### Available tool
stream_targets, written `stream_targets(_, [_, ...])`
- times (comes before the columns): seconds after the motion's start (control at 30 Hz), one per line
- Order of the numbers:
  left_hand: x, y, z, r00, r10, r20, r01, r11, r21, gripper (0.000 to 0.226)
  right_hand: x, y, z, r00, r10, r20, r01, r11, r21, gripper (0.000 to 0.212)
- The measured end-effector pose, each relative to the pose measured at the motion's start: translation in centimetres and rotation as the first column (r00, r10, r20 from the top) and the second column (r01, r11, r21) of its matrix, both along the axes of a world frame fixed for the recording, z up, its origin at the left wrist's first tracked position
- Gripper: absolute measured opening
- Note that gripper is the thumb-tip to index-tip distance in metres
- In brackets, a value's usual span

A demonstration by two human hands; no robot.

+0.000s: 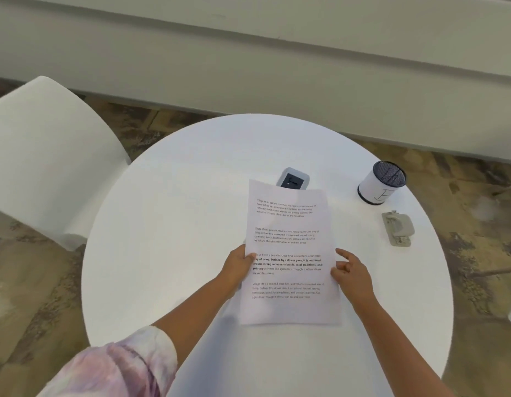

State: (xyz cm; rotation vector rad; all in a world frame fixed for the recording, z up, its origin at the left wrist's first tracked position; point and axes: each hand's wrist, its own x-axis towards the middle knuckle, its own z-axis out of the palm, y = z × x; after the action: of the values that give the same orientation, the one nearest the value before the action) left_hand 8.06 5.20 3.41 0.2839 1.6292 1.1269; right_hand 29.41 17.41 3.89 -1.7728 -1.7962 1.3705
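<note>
Paper: one sheet [288, 247], two hands [239, 266] [353, 277].

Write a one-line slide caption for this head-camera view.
Left hand grips a printed white paper sheet over a round white table, right hand at its opposite edge.
</note>
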Motion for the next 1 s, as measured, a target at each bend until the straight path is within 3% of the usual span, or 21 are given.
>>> stream_targets(0.5, [5.4,1.4,-1.8,0.981,0.141,-0.130,-0.158,0.979,-0.129,0.025,3.3,3.6,-3.0,0.995,0.101,-0.014,-0.102,0.993,-0.068,0.049])
stream_targets(0.77, [5.8,1.7,-2.7,0.967,0.204,-0.156,-0.224,0.966,-0.126,0.018,4.5,10.6,-0.9,1.000,-0.020,0.008,0.017,0.962,0.272,0.037])
stream_targets(0.87, [6.2,1.4,-3.1,0.963,0.214,-0.162,-0.233,0.966,-0.112,0.018,4.8,14.1,0.1,0.981,-0.082,0.176,0.010,0.927,0.375,0.044])
stream_targets(1.0, [6.7,1.1,-3.4,0.955,0.254,-0.152,-0.269,0.959,-0.090,0.015,5.7,17.3,-0.1,0.912,-0.174,0.372,0.022,0.925,0.378,0.047])
